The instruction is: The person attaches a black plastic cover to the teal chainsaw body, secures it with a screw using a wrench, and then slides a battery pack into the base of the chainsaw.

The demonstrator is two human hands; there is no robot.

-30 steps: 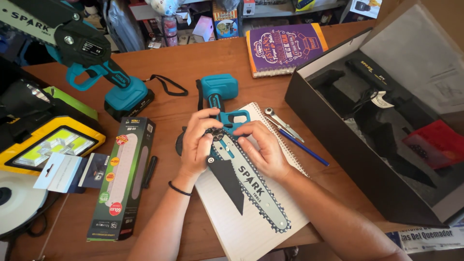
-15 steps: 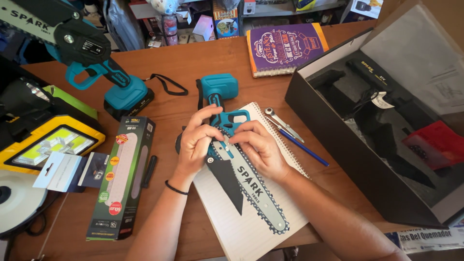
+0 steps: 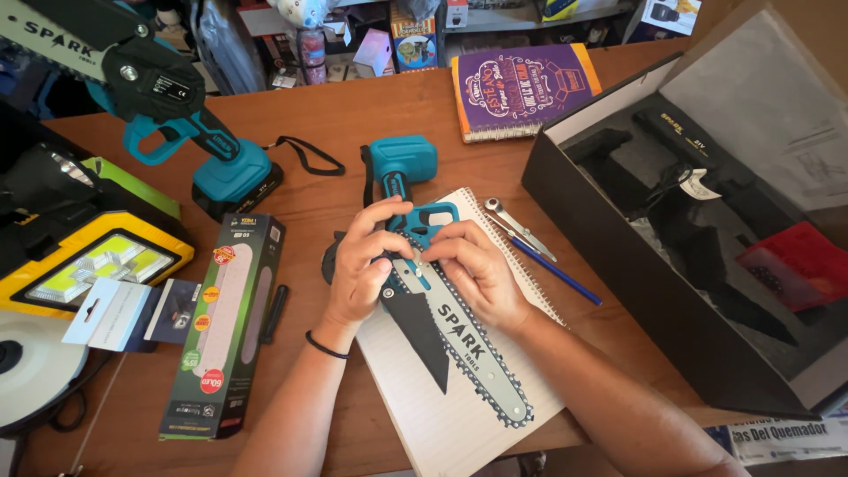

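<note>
Only one view to go on, the head camera looking straight down, so everything below is taken from that.

A small teal cordless chainsaw (image 3: 415, 221) is laid flat on an open spiral notebook (image 3: 459, 389), roughly in the middle of the brown wooden table (image 3: 353, 115). Its battery end is pointed away from the person and the guide bar with chain (image 3: 468, 344) is angled back toward the near right corner of the notebook.

The left hand (image 3: 358, 265) is curled over the saw body from the left, fingers bent and pressed close together on the housing by the bar mount. The right hand (image 3: 473, 274) is set on the bar's base from the right, fingertips bunched and pinched down on something small near the mount; what exactly is pinched can't be told, it's hidden under the fingers.

Handling-wise, the saw would be judged stiff and a bit heavy at the battery end, so it should be gripped by the teal handle or the housing. The chain looks toothed all round and probably oily, so the bar's flat side is the safer place for fingers, not the edge.

Just to the right of the notebook a small metal wrench (image 3: 519, 228) and a blue pen (image 3: 556, 272) are lying. A second, bigger teal chainsaw (image 3: 177, 132) sits far left, and a green bar-and-chain package (image 3: 225, 327) is beside the left wrist. An open black box (image 3: 671, 247) is on the right.
</note>
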